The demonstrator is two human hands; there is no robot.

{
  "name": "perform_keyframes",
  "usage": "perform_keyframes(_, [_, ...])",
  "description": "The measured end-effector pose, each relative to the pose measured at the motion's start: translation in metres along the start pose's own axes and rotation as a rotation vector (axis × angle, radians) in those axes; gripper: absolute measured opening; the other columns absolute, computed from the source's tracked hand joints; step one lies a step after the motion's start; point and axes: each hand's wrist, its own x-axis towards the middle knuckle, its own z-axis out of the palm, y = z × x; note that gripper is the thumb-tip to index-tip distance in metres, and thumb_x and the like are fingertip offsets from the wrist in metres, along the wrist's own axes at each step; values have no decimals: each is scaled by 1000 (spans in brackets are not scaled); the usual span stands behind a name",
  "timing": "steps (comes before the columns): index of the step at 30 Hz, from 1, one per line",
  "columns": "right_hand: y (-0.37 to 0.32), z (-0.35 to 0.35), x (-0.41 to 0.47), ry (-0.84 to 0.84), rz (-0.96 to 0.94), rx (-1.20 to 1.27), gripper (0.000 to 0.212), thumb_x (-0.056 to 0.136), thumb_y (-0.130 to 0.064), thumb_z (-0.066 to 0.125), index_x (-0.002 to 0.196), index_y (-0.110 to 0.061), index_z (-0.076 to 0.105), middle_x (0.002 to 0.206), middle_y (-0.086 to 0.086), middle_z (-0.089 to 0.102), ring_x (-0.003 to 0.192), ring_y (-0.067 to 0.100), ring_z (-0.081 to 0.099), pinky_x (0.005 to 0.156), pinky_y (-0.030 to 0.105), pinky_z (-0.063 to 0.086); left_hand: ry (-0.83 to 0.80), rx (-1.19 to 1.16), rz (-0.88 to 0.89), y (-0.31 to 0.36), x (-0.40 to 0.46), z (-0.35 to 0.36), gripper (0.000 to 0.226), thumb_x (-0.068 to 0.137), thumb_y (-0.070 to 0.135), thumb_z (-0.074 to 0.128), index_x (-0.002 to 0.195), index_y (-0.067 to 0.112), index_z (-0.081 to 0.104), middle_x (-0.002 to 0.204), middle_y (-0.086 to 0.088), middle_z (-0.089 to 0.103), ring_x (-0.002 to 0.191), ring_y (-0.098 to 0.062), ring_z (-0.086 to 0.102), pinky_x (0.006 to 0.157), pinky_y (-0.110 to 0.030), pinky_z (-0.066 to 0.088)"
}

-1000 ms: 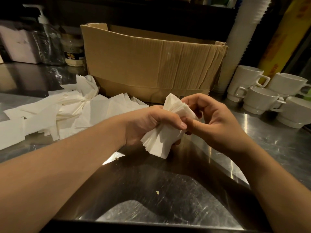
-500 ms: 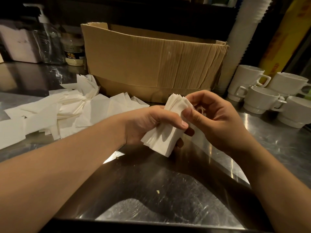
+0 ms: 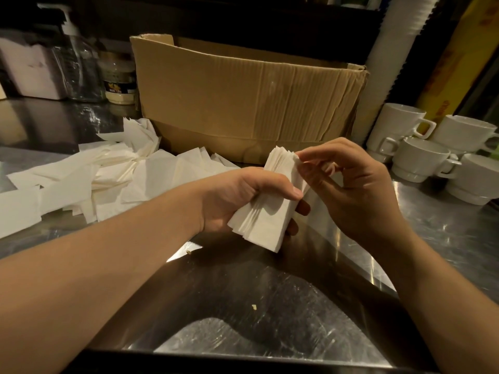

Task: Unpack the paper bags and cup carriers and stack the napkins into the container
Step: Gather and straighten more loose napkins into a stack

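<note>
One folded napkin stack (image 3: 266,209) is gripped in the left hand (image 3: 237,198) above the counter (image 3: 445,238) while its top edge is pinched by the right hand (image 3: 348,184), so loose outer sheets could be fanned apart and dropped.

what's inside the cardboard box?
Cannot tell. The cardboard box is open-topped, but its front wall hides the contents; only a strip of the inner back wall shows. Loose napkins lie on the counter in front, outside it.
</note>
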Motion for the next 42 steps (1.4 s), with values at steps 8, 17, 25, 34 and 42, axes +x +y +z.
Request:
perform_keyframes(8, [-3,-6,-1,-287,216,316,64,82,-48,72,141,-37,52,132,-9,61,125,13,58,95,37,55,-124,-12,6,-5,4,-4,45,70,6,66,114,5,57,86,-10,67,77,-26,64,79,-44,53])
perform_keyframes(17, [-1,-7,2,-218,414,405,41,78,-40,75,114,-22,65,109,0,72,101,18,70,82,38,61,0,135,24,2,3,-7,56,73,14,78,127,8,66,102,-12,70,89,-22,68,79,-33,56])
perform_keyframes(25, [26,-11,6,-239,705,230,27,91,-12,73,111,-26,62,113,2,71,106,19,68,93,43,59,648,622,97,-8,12,-14,34,72,37,92,98,34,70,90,13,74,91,-11,69,80,-32,58])
perform_keyframes(34, [26,-14,5,-340,666,355,32,86,-5,76,111,-21,67,111,6,73,103,21,71,88,36,60,534,645,44,-16,15,-11,37,73,47,89,104,37,72,98,16,76,100,-10,68,99,-44,56])
perform_keyframes(42, [27,-18,5,-485,698,166,100,64,-55,79,153,-30,39,142,-8,56,128,11,55,107,29,46,506,668,83,-17,17,-12,39,72,46,90,102,43,66,100,19,74,99,-6,67,95,-37,57])
